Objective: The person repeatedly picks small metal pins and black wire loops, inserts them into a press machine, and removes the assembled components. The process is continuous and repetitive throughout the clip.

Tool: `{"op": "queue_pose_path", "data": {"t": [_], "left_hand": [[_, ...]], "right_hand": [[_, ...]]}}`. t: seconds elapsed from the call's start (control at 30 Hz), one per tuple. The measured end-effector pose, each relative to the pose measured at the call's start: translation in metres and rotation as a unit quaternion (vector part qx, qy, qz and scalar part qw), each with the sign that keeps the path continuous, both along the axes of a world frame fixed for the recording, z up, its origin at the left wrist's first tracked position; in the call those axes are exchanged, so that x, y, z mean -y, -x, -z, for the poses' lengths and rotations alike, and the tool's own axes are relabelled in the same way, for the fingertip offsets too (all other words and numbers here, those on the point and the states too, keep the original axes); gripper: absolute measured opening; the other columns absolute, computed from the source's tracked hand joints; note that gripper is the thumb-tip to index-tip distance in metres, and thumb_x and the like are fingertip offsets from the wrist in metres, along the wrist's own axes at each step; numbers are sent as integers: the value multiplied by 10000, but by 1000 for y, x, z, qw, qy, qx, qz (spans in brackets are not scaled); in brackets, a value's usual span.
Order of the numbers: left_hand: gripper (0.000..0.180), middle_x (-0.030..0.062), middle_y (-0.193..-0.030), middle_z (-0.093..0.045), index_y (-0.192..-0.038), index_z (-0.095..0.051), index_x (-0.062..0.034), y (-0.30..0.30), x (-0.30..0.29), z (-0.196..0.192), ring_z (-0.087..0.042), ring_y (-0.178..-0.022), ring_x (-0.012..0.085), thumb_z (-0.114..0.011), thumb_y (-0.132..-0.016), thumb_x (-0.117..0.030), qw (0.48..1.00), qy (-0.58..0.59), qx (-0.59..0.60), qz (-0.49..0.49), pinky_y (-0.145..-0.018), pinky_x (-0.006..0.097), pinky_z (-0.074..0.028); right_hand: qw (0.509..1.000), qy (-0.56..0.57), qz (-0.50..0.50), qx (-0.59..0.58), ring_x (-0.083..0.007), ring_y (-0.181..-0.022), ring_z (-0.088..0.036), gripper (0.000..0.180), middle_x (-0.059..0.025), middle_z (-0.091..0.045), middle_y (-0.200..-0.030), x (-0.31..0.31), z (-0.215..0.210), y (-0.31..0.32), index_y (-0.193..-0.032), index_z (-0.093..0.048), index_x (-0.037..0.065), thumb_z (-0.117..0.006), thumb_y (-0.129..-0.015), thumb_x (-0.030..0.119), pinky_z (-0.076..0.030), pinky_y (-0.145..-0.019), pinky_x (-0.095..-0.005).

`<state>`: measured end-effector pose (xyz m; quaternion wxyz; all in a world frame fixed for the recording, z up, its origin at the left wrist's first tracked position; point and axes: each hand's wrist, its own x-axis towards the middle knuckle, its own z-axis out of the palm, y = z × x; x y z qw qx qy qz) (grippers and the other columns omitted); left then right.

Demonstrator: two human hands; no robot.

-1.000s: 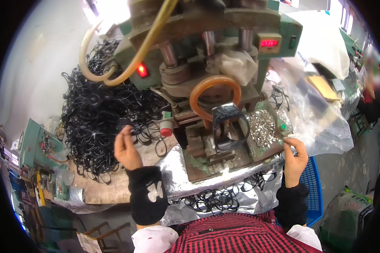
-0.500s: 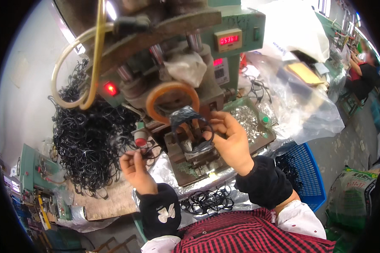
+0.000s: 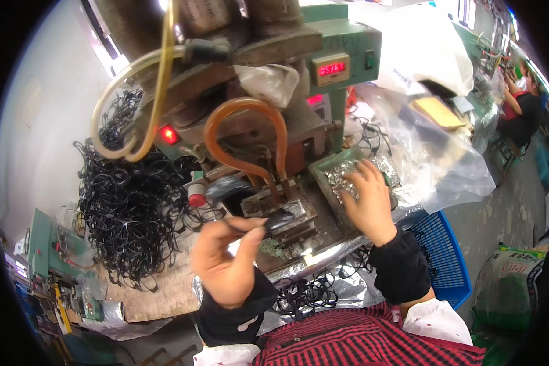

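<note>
My left hand is closed, thumb and fingers pinching a thin black band just in front of the press machine. The band is smeared by motion; part of it lies over the metal die block and a dark blurred part shows to the upper left. To the right, my right hand is held with fingers spread and bent, over the edge of a green tray of small shiny metal pieces. No object shows between those fingers.
A big heap of black bands lies at left on the wooden table. More bands lie on foil at the near edge. A red button, an orange tube and a blue basket are close by. A person sits far right.
My right hand has let go of the black band and moved right to the tray. My left hand has moved right, now with the band. The orange tube's loop looks taller.
</note>
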<state>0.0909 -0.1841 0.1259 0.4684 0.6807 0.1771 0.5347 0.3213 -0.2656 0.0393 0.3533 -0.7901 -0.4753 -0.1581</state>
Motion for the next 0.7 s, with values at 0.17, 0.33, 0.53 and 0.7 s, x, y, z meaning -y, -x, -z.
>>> {"op": "queue_pose_path", "data": {"t": [0.17, 0.33, 0.53, 0.7], "left_hand": [[122, 105, -905, -706, -936, -615, 34, -18, 4, 2, -662, -809, 131, -703, -853, 26, 998, 28, -56, 6, -749, 251, -523], [120, 97, -904, -705, -945, -626, 28, -20, 3, 1, -662, -809, 131, -705, -856, 15, 996, -3, -84, 9, -742, 249, -522], [127, 114, -927, -720, -958, -644, 24, -19, 11, 8, -681, -840, 152, -712, -853, 3, 997, 5, -68, -28, -772, 261, -525], [170, 148, -962, -710, -1022, -622, 42, 12, -12, 72, -681, -900, 222, -672, -860, 32, 943, -131, -35, -304, -861, 306, -507]], "right_hand": [[999, -42, -14, -17, -385, -1189, -534, 109, -187, -640, -1093, -1, 37, -31, -845, -640, 45, -696, -769, 98, -465, -908, -451], [994, -70, 17, -87, -345, -953, -614, 104, -151, -643, -909, -7, 38, -30, -768, -571, 60, -663, -766, 109, -480, -751, -447], [990, -138, -18, -23, -349, -725, -576, 136, -116, -575, -690, -39, 33, -31, -736, -579, 61, -651, -768, 171, -445, -626, -462], [971, -184, -22, -148, -269, -688, -631, 79, -133, -650, -747, -11, 36, -22, -820, -667, 27, -672, -803, 104, -486, -635, -355]]}}
